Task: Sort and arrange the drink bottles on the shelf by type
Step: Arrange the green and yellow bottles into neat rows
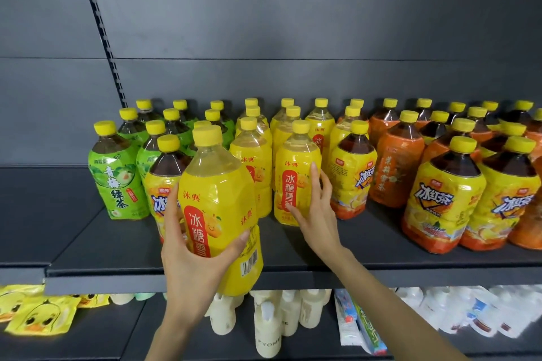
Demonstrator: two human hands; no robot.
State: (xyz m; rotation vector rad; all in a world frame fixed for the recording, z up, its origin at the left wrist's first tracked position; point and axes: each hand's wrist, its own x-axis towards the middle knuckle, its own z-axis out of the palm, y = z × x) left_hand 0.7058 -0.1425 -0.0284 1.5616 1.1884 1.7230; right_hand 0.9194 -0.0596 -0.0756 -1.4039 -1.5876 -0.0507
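Bottle (218, 184), pear drink, gripped in left hand (187, 249) at shelf (410, 268) edge; right hand (318, 208) curled round second bottle (293, 161), standing

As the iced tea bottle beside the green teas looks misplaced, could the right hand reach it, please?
Probably not cleanly: the pear bottle in the left hand blocks the iced tea bottle, and the right hand holds a second pear bottle.

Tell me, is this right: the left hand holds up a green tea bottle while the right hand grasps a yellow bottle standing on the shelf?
Not quite. In the head view the left hand holds up a raised yellow bottle, not a green tea one. The right hand does grasp a standing yellow bottle on the shelf.
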